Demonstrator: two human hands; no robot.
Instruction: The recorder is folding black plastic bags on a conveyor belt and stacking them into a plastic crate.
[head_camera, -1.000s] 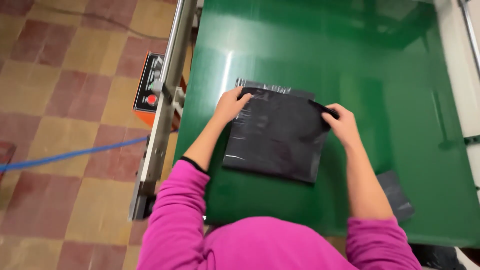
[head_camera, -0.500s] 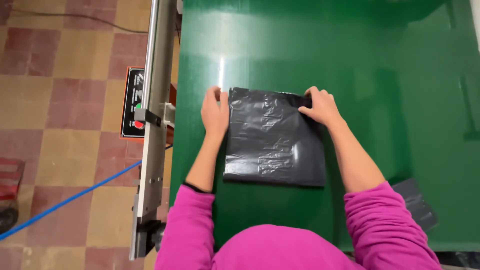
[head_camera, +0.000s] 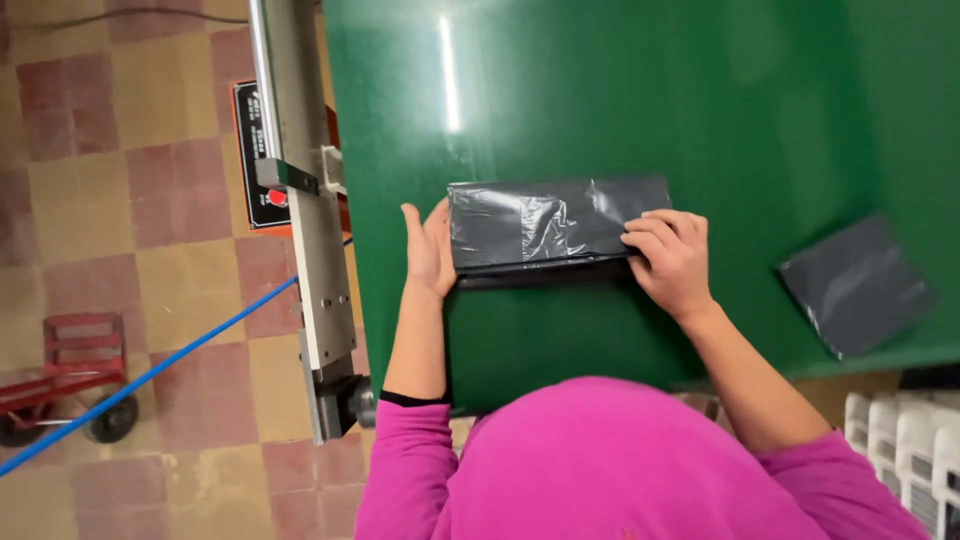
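Flat, folded grey bag (head_camera: 555, 222), between both hands' fingers (head_camera: 660, 232)

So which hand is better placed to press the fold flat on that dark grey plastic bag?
Probably the right hand: its fingers lie flat on the folded dark grey plastic bag at its right end. The left hand only touches the bag's left edge, thumb up, on the green table.

Left hand (head_camera: 430, 250) flat, fingers together, pointing far; right hand (head_camera: 672, 258) palm down, fingers spread leftward; both forearms extended, pink-sleeved.
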